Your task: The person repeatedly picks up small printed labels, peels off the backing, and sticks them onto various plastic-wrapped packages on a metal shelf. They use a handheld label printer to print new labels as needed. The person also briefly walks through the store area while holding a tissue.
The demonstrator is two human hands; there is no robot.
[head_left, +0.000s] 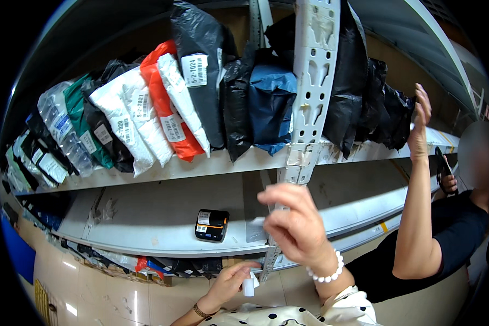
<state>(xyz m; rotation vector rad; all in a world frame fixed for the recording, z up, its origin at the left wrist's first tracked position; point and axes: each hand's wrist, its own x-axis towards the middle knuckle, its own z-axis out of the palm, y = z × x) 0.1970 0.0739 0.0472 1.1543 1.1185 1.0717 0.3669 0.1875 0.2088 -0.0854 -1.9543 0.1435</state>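
Observation:
My left hand (pixel 232 283), low in the middle of the head view, is closed on a small strip of white labels (pixel 248 287) that curls down from the fingers. Above and to the right is my right hand (pixel 296 225), wearing a white bead bracelet, raised in front of the shelf post (pixel 315 70). Its fingers are curled. A small white piece (pixel 258 221) shows at their tips; whether they grip it is hard to make out. On the middle shelf (pixel 157 217) lies a black portable label printer (pixel 211 225) with an orange line, left of my right hand.
Wrapped parcels stand in a row on the upper shelf (pixel 179 169), among them an orange-red bag (pixel 186 144) and a blue bag (pixel 272 103). At the right, a co-worker's raised hand (pixel 420 122) is beside black parcels (pixel 395 117); the other holds a dark device (pixel 441 165).

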